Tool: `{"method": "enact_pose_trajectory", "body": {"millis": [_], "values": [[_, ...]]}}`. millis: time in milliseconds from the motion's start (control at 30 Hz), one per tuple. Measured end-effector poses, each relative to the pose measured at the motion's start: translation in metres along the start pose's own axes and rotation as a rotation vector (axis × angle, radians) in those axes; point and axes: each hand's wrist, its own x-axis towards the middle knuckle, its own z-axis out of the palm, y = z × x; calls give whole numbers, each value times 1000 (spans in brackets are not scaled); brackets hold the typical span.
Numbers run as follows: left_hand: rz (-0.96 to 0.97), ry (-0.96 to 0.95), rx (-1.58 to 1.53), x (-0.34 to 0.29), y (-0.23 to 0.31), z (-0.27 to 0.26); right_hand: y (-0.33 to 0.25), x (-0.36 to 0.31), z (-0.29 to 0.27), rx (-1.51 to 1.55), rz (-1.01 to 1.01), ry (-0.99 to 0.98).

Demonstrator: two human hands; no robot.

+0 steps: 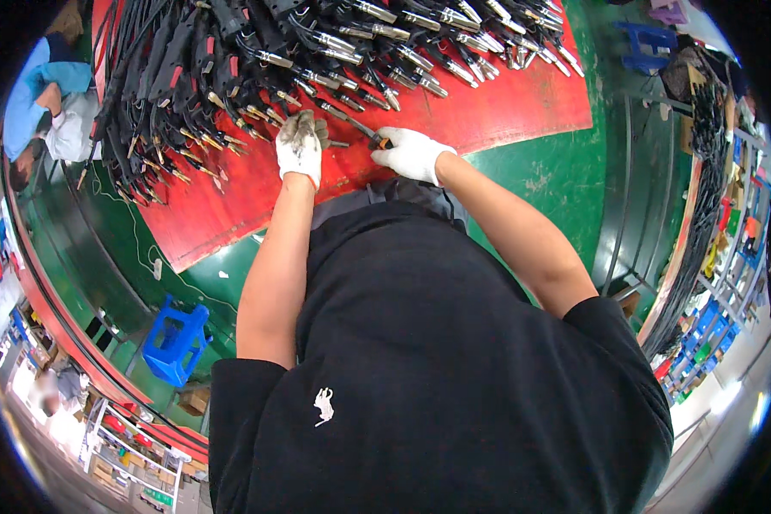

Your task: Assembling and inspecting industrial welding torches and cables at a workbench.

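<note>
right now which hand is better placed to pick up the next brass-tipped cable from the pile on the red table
Left, probably. The left hand rests right beside the brass-tipped cables fanned out on the red table, while the right hand is already gripping a metal-tipped piece.

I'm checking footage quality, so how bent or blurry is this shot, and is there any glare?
Head view: strong fisheye bending, dark corners; the red table edge curves. Left hand and right hand look fairly sharp; the lower left rim blurs; bright glare at the lower right.
</note>
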Motion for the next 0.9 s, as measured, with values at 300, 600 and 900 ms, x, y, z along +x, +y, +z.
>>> {"method": "enact_pose_trajectory", "body": {"millis": [300,600,900], "values": [[15,50,-219,21,-3,15,-12,11,1,64,52,-4],[720,36,1332,58,-21,19,-19,-2,0,375,224,-78],[939,210,979,116,-110,-46,-23,-52,-16,-97,10,-196]]}}
